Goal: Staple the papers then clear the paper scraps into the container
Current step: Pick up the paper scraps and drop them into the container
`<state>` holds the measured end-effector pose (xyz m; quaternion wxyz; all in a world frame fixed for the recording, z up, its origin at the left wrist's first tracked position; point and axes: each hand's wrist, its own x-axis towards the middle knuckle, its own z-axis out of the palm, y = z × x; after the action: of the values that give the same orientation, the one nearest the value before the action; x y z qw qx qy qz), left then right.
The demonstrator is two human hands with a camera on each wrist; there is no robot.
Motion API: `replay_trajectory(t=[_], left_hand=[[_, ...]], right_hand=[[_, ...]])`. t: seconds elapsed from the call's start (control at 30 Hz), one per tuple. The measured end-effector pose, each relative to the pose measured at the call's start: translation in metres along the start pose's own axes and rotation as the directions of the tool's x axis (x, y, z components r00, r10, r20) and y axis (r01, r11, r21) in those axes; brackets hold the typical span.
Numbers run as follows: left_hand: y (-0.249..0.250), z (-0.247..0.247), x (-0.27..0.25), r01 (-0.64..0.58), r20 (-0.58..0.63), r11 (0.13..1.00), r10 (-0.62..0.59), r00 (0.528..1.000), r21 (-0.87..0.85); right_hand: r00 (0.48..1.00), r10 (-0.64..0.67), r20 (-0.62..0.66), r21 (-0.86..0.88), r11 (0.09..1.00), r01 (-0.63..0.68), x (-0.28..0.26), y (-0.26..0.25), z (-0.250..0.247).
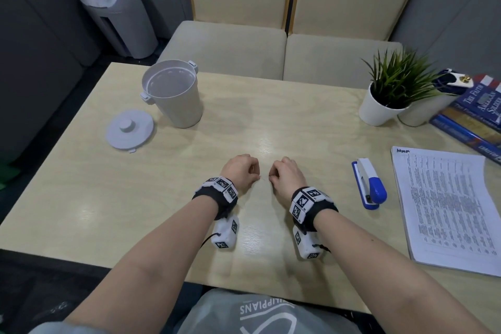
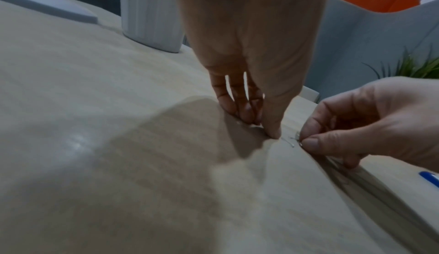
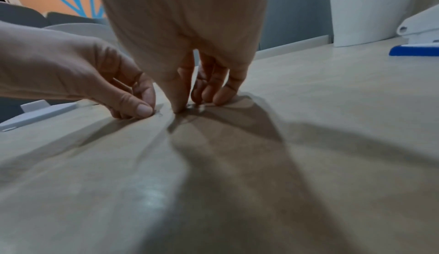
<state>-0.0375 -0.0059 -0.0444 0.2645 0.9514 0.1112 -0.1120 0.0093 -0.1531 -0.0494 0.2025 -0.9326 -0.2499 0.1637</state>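
Both hands sit together at the middle of the table (image 1: pixel 135 211), fingers curled down onto it. A thin loose staple (image 2: pixel 288 142) lies between them. My right hand (image 2: pixel 304 141) pinches one end of it between thumb and forefinger. My left hand (image 2: pixel 261 126) has thumb and fingertips bunched on the wood, pinching a tiny shiny bit (image 2: pixel 247 124). The stapled papers (image 1: pixel 447 206) lie at the right, with the blue and white stapler (image 1: pixel 370 183) beside them. The open white container (image 1: pixel 173 95) stands far left, its lid (image 1: pixel 130 129) lying next to it.
A potted plant (image 1: pixel 387 95) and a stack of books (image 1: pixel 477 114) stand at the far right corner. Cushioned seats (image 1: pixel 284 54) run behind the table. A water dispenser (image 1: pixel 113 8) stands on the floor at the back left.
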Motion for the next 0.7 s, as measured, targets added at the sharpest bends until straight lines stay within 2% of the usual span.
replay_trajectory(t=[0.2, 0.33, 0.4, 0.5, 0.6, 0.7], left_hand=[[0.006, -0.006, 0.006, -0.019, 0.095, 0.995, 0.01, 0.995, 0.093], [0.009, -0.005, 0.004, -0.073, 0.115, 0.985, 0.055, 0.992, 0.159], [0.008, -0.002, 0.001, -0.094, 0.094, 0.982, 0.079, 0.992, 0.161], [0.003, 0.0, -0.004, -0.088, 0.005, 0.993, 0.088, 0.996, 0.079], [-0.001, -0.001, -0.008, -0.015, -0.078, 0.999, 0.013, 0.997, -0.03], [-0.004, -0.005, -0.013, 0.04, -0.093, 0.993, -0.05, 0.994, -0.114]], right_hand=[[0.986, 0.044, 0.163, -0.188, 0.982, -0.013, 0.007, -0.012, -0.003], [0.986, 0.034, 0.165, -0.196, 0.981, -0.001, 0.006, -0.015, -0.002], [0.992, 0.045, 0.118, -0.09, 0.995, -0.034, 0.005, -0.01, -0.004], [0.981, 0.188, 0.039, 0.236, 0.953, -0.192, 0.002, 0.001, -0.01], [0.939, 0.333, 0.085, 0.552, 0.769, -0.323, -0.006, 0.008, -0.017], [0.903, 0.384, 0.195, 0.698, 0.593, -0.403, -0.016, 0.01, -0.022]])
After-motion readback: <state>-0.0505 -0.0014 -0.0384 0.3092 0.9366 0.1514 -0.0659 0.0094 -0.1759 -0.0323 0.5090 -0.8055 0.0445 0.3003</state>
